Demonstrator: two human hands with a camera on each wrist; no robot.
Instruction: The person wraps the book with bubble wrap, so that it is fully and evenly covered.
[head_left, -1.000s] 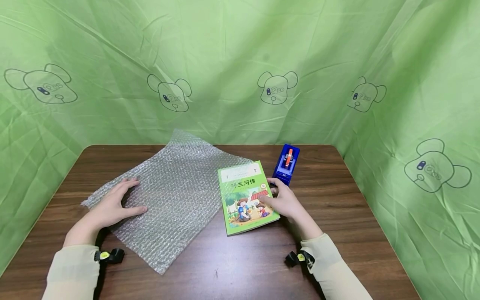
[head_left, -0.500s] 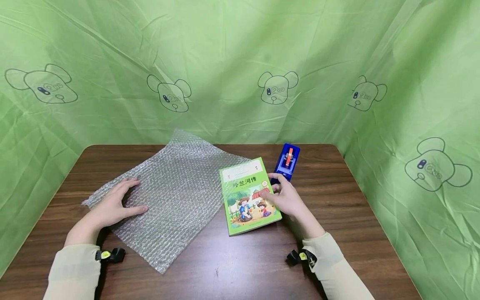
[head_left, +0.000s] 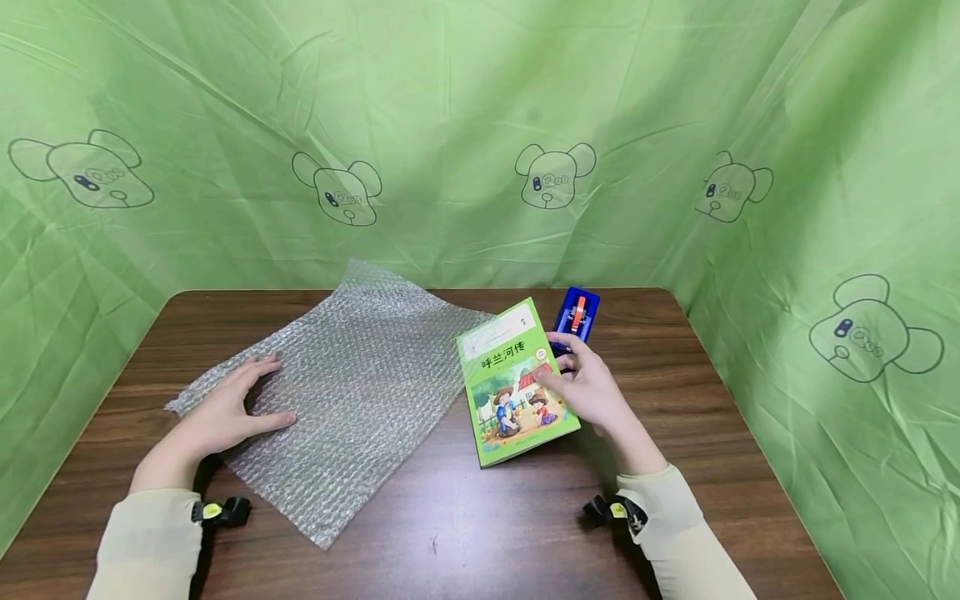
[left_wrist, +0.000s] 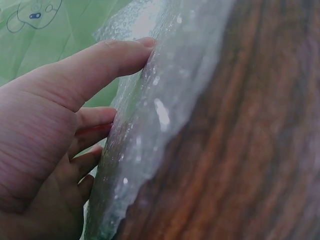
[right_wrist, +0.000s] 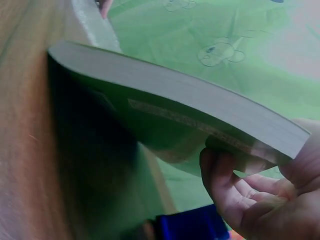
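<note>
A green picture book (head_left: 517, 383) is tilted up off the brown table (head_left: 465, 517) on its right side. My right hand (head_left: 588, 392) grips the book's right edge, thumb on the cover and fingers under it; the right wrist view shows the book (right_wrist: 175, 107) lifted with my fingers (right_wrist: 225, 185) beneath. A sheet of bubble wrap (head_left: 345, 383) lies flat to the left. On its left corner rests my left hand (head_left: 225, 412), fingers spread and straight. The left wrist view shows the left hand (left_wrist: 60, 130) against the bubble wrap (left_wrist: 150, 125).
A blue tape dispenser (head_left: 576, 315) stands just behind my right hand, also seen as a blue shape (right_wrist: 192, 227) in the right wrist view. Green printed cloth (head_left: 480, 125) walls the table at the back and both sides. Bare wood lies in front.
My right hand has taken hold of the book's right edge and raised it off the table, shifting it slightly right. The left hand has stayed on the bubble wrap.
</note>
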